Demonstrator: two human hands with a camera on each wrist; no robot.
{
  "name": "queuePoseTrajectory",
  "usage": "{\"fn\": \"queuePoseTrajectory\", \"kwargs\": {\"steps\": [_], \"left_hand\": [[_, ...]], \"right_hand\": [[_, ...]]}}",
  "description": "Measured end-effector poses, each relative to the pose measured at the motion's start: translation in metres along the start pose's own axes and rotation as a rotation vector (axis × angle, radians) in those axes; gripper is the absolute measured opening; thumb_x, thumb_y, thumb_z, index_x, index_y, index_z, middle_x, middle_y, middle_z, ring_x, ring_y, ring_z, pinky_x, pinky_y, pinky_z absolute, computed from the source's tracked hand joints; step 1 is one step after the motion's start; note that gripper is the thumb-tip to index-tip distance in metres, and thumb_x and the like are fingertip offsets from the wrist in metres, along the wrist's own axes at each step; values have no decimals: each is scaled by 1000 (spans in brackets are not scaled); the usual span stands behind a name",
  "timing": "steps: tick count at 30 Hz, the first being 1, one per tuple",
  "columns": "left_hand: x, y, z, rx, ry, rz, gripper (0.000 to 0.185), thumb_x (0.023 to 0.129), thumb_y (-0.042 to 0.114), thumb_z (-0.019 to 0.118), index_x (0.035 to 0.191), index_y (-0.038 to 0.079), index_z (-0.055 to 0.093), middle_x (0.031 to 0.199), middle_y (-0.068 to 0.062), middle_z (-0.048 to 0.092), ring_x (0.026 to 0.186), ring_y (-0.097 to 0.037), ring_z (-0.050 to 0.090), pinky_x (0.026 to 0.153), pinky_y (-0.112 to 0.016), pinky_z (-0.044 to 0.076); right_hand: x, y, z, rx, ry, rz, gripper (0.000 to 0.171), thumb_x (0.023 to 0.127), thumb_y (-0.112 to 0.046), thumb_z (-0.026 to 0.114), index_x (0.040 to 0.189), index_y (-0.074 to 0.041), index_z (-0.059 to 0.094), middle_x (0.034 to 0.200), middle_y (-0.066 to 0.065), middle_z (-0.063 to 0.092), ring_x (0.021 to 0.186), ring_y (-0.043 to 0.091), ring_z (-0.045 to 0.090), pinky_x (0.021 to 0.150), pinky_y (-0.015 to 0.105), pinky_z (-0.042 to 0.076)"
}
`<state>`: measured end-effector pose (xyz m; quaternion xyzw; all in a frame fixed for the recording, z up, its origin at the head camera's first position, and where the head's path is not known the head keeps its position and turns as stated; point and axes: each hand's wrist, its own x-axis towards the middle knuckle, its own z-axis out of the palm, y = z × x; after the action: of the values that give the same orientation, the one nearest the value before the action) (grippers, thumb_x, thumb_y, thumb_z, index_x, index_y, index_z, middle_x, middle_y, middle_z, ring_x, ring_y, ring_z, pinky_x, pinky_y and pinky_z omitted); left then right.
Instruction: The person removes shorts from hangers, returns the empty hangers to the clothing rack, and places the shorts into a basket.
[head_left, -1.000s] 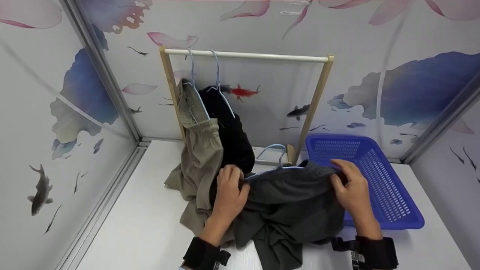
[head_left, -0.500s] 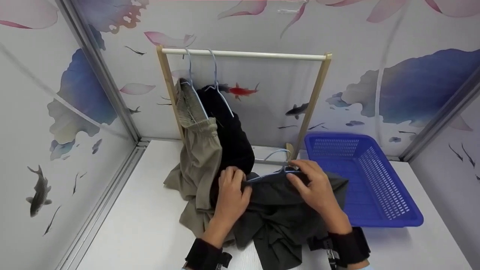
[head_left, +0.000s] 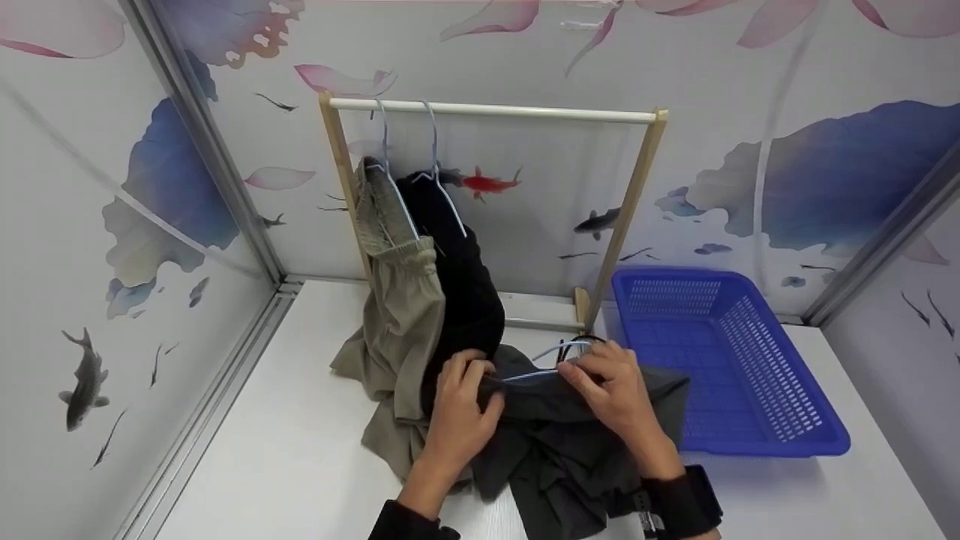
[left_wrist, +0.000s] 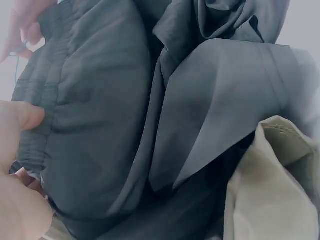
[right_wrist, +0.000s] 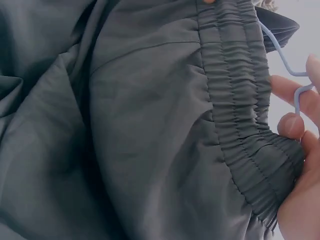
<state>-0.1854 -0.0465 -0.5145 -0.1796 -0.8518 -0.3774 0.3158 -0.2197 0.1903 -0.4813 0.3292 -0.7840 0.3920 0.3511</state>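
Observation:
Dark grey trousers (head_left: 570, 442) lie bunched on the white table, with a light blue wire hanger (head_left: 536, 360) at their elastic waistband (right_wrist: 240, 115). My left hand (head_left: 471, 371) grips the waistband's left end; its thumb (left_wrist: 20, 116) presses on the gathered cloth. At the middle of the waistband, my right hand (head_left: 579, 369) pinches the hanger's neck, and the wire (right_wrist: 295, 92) passes between its fingers (right_wrist: 292, 125). The far side of the hanger is hidden in the cloth.
A wooden rack with a white rail (head_left: 495, 111) stands behind. On its left end hang khaki trousers (head_left: 397, 315) and a black garment (head_left: 465, 285), each on a hanger. A blue plastic basket (head_left: 750, 360) sits at the right. Patterned walls close in on three sides.
My right hand has left the waistband's right end and moved left to the hanger's neck. The hanger and waistband have come lower and nearer. The left hand has kept its grip.

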Motion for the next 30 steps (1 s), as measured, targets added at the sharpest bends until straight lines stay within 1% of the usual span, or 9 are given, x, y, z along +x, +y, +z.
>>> {"fn": "queuePoseTrajectory", "kwargs": {"steps": [2, 4, 7, 13, 16, 20, 23, 26, 30], "left_hand": [[-3, -1, -3, -3, -38, -32, 39, 84, 9, 78, 121, 7, 65, 132, -14, 57, 119, -33, 57, 101, -53, 47], [-5, -4, -6, 0, -78, -68, 54, 84, 13, 81, 134, 6, 61, 139, -15, 56, 128, -35, 55, 107, -56, 43], [-6, -9, -11, 13, -123, -109, 71, 81, 17, 84, 145, 6, 54, 145, -17, 54, 135, -38, 51, 112, -59, 39], [-4, -21, -22, 53, -173, -151, 84, 76, 21, 87, 148, 3, 50, 146, -25, 52, 134, -44, 50, 109, -63, 40], [-1, -24, -26, 54, -190, -198, 86, 74, 23, 87, 149, 2, 49, 147, -29, 50, 136, -46, 49, 108, -65, 39], [4, -26, -32, 36, -200, -245, 86, 73, 22, 85, 148, 1, 49, 146, -29, 49, 136, -47, 47, 109, -66, 38], [6, -25, -34, 9, -155, -230, 79, 72, 19, 83, 144, 1, 54, 143, -26, 52, 131, -45, 52, 107, -63, 42], [6, -25, -33, -33, -58, -195, 64, 73, 12, 82, 133, 3, 62, 136, -20, 57, 124, -40, 57, 103, -57, 47], [4, -24, -29, -72, 75, -164, 40, 77, 0, 75, 117, 3, 68, 121, -14, 62, 113, -32, 63, 97, -49, 51]], "right_hand": [[-4, 1, -1, 14, 18, 14, 28, 87, -19, 80, 64, -17, 63, 63, -4, 45, 65, 14, 42, 67, 30, 27], [-7, 2, -3, 31, 32, 35, 34, 88, -21, 80, 61, -17, 59, 61, -3, 42, 64, 14, 40, 67, 30, 26], [-10, 3, -8, 43, 53, 69, 35, 87, -16, 80, 59, -17, 58, 60, -2, 42, 63, 14, 39, 67, 30, 25], [-12, 2, -17, 52, 109, 137, 31, 77, 5, 81, 61, -13, 62, 61, 1, 47, 65, 16, 42, 69, 26, 24], [-10, 2, -22, 75, 140, 152, 27, 77, 10, 79, 63, -9, 65, 62, 4, 48, 66, 16, 43, 69, 25, 25], [-7, 0, -29, 122, 173, 143, 26, 80, 13, 76, 64, -4, 65, 63, 7, 48, 67, 15, 43, 67, 25, 26], [-6, -1, -31, 168, 177, 135, 26, 80, 17, 74, 66, -4, 67, 64, 7, 49, 67, 14, 44, 66, 24, 29], [-8, -3, -30, 199, 174, 131, 24, 80, 19, 73, 71, -4, 71, 66, 7, 51, 67, 14, 45, 67, 23, 33], [-11, -9, -26, 193, 170, 143, 22, 81, 18, 73, 80, -3, 75, 71, 7, 60, 73, 13, 51, 70, 21, 39]]}}
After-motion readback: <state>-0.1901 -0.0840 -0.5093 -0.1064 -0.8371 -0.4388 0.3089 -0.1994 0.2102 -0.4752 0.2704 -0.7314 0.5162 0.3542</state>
